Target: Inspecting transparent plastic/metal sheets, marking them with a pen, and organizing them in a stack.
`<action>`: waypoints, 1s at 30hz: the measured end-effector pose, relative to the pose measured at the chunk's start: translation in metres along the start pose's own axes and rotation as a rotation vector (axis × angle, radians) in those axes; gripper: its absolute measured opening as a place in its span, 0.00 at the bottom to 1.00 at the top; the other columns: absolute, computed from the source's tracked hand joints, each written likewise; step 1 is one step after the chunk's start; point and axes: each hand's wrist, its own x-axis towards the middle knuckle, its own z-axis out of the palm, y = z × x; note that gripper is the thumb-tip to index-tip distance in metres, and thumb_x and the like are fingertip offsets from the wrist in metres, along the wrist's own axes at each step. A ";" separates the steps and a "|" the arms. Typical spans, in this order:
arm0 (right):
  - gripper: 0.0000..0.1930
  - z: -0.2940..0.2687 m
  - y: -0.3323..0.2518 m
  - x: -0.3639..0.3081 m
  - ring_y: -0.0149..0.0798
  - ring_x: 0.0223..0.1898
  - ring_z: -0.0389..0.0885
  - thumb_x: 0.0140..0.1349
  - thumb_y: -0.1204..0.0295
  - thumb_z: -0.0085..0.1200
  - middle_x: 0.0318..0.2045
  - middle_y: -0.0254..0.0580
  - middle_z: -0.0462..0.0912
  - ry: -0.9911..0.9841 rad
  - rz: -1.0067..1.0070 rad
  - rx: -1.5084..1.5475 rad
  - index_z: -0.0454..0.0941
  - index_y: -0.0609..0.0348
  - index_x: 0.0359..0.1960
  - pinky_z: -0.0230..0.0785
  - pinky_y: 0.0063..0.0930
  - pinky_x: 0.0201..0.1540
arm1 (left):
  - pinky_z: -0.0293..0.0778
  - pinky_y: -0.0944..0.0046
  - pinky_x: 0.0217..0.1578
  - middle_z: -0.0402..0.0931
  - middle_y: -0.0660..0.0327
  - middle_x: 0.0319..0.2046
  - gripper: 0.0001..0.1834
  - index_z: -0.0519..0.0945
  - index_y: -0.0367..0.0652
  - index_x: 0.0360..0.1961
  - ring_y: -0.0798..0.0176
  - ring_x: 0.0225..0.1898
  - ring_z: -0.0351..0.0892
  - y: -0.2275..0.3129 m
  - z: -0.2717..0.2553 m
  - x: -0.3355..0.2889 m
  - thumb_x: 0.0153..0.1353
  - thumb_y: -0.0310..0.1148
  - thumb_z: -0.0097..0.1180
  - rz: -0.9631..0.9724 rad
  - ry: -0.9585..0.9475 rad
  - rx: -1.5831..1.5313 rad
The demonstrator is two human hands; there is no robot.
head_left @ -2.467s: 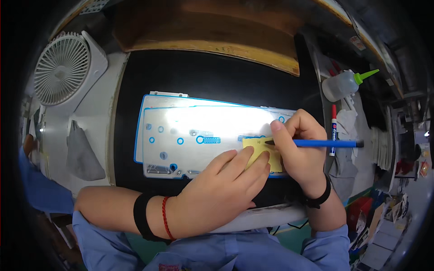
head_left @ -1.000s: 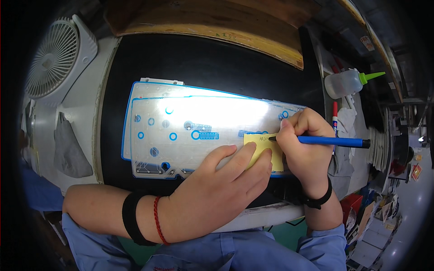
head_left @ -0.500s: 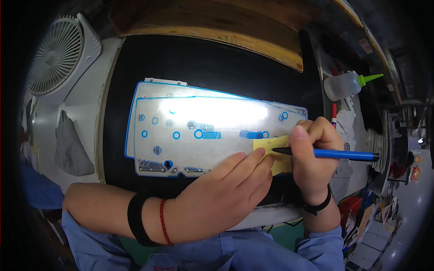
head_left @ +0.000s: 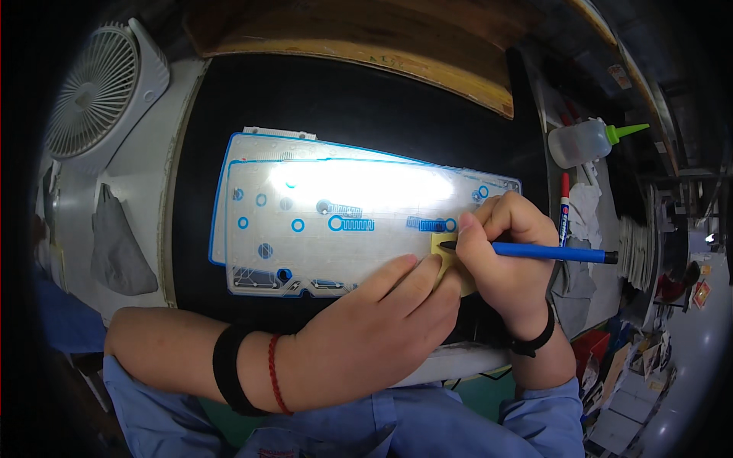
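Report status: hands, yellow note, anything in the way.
Right hand holds blue pen, tip at yellow note. Left hand lies over note, partly hiding it. Translucent sheets beneath show glare.

Black worktop [head_left: 359,114]; wooden shelf [head_left: 450,90] along its far edge; green floor [head_left: 487,398] below; grey floor [head_left: 693,332] at right

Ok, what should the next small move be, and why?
Probably a short rightward stroke on the yellow note: the right hand holds the blue pen with its tip near the note's upper-left corner, and the left hand rests its fingers on the note.
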 end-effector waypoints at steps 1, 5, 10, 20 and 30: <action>0.13 0.000 0.000 0.000 0.22 0.16 0.70 0.51 0.82 0.60 0.13 0.35 0.73 0.004 -0.015 -0.015 0.68 0.60 0.15 0.62 0.17 0.20 | 0.66 0.60 0.57 0.71 0.58 0.47 0.17 0.79 0.38 0.46 0.58 0.54 0.69 0.000 0.000 0.000 0.56 0.33 0.51 0.005 0.003 0.009; 0.14 0.001 0.000 0.001 0.23 0.15 0.71 0.51 0.81 0.60 0.13 0.35 0.73 0.002 -0.016 -0.026 0.67 0.59 0.15 0.62 0.17 0.19 | 0.66 0.60 0.57 0.71 0.58 0.46 0.17 0.79 0.38 0.46 0.58 0.54 0.69 -0.001 -0.001 0.001 0.56 0.33 0.52 0.001 -0.003 -0.009; 0.13 0.000 0.001 0.001 0.23 0.15 0.71 0.50 0.81 0.60 0.12 0.35 0.73 -0.004 -0.030 -0.071 0.67 0.59 0.15 0.62 0.18 0.19 | 0.67 0.60 0.57 0.71 0.58 0.46 0.18 0.79 0.38 0.46 0.57 0.53 0.69 -0.002 -0.002 0.002 0.55 0.32 0.52 0.004 -0.008 -0.006; 0.14 0.001 0.002 0.001 0.23 0.15 0.71 0.50 0.81 0.60 0.12 0.35 0.72 0.001 -0.034 -0.072 0.67 0.59 0.15 0.63 0.18 0.19 | 0.70 0.59 0.55 0.71 0.56 0.46 0.19 0.78 0.35 0.47 0.56 0.52 0.70 -0.002 -0.003 0.002 0.54 0.31 0.53 0.005 0.000 -0.037; 0.14 0.001 0.002 0.001 0.23 0.15 0.71 0.50 0.81 0.60 0.12 0.35 0.72 -0.004 -0.030 -0.072 0.66 0.59 0.14 0.63 0.18 0.19 | 0.69 0.61 0.54 0.72 0.57 0.46 0.18 0.78 0.36 0.47 0.58 0.52 0.71 -0.002 -0.003 0.002 0.55 0.32 0.52 0.009 -0.018 -0.006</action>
